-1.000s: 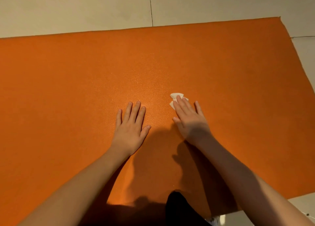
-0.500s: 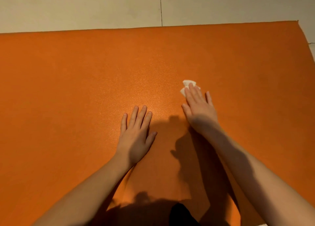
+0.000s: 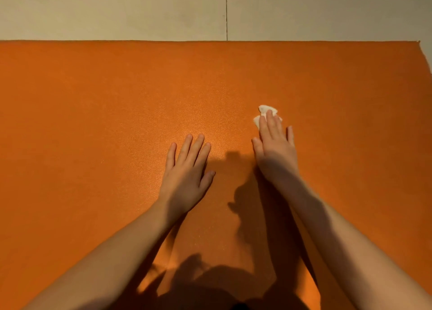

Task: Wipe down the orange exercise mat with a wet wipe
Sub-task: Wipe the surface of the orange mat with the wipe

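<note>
Pale floor tiles (image 3: 112, 10) border the orange exercise mat (image 3: 93, 94). Right hand (image 3: 275, 151) presses the wet wipe (image 3: 264, 110) flat mid-mat, toward the far edge; left hand (image 3: 187, 174) braces, fingers spread. Even pressure and overlapping strokes would clean best.

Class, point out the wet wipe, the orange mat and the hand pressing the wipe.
wet wipe (image 3: 265, 109), head view, on its exposed white fold.
orange mat (image 3: 93, 122), head view, on bare surface at the left.
right hand (image 3: 276, 151), head view, on the back of the hand.

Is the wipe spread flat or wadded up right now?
Wadded up: the wet wipe shows only as small crumpled white lobes past the straight fingers of the right hand, on the orange mat.
</note>
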Demonstrator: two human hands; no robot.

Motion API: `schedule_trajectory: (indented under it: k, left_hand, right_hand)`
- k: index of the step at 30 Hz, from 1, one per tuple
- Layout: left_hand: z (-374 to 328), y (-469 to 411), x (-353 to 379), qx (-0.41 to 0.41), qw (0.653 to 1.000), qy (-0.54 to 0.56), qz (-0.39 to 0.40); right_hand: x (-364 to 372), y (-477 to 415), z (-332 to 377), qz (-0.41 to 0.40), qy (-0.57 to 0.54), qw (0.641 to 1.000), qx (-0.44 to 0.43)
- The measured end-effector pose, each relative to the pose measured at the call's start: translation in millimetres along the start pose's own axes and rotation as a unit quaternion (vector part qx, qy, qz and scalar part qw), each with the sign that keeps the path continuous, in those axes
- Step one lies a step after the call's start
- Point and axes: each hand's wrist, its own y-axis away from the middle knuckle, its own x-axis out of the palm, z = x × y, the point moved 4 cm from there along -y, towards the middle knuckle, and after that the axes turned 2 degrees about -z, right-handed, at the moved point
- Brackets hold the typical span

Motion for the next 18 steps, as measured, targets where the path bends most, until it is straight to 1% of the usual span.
schedule_trajectory:
  k: [1,2,5,7,9,12,13,14,15,16,18]
  left_hand:
    - [-0.2,0.2,0.2,0.0,1.0,0.001,0.0]
    - [-0.1,0.1,-0.2,0.001,1.0,0.002,0.0]
    - [0.6,-7.6,-3.1,0.017,1.0,0.0,-0.001]
    - [2.2,-20.2,-7.6,0.013,1.0,0.006,0.001]
    - [5.5,-33.3,-9.2,-0.012,1.0,0.007,0.017]
    - [6.5,-36.8,-9.0,-0.008,1.0,-0.008,0.006]
    - [6.4,-35.3,-7.9,-0.003,1.0,-0.01,0.002]
    - [6.3,-34.5,-7.0,0.0,1.0,-0.01,-0.002]
    - [6.4,-34.4,-6.9,0.003,1.0,-0.009,-0.007]
    - [7.0,-35.7,-7.7,0.007,1.0,-0.009,-0.009]
    - [9.8,-42.9,-13.3,0.02,1.0,-0.006,-0.018]
  right_hand:
    - [0.7,1.0,7.5,-0.005,-0.014,1.0,0.013]
    - [1.6,4.1,17.1,-0.007,-0.029,1.0,-0.002]
    - [6.2,12.6,30.9,0.02,-0.018,0.992,-0.124]
    - [0.2,7.5,22.1,0.029,0.019,0.986,-0.165]
    - [-8.7,-5.8,9.3,0.008,0.036,0.989,-0.146]
    - [-8.3,-21.6,5.2,0.018,0.028,0.999,-0.032]
    - [-5.5,-22.3,11.3,0.014,0.016,1.0,-0.007]
    - [-2.9,-21.0,20.3,0.008,-0.003,1.0,-0.006]
    - [0.0,-18.1,29.6,0.005,-0.025,0.999,-0.031]
    - [2.7,-15.2,37.0,0.009,-0.038,0.997,-0.072]
    - [4.1,-13.1,39.9,0.019,-0.025,0.989,-0.142]
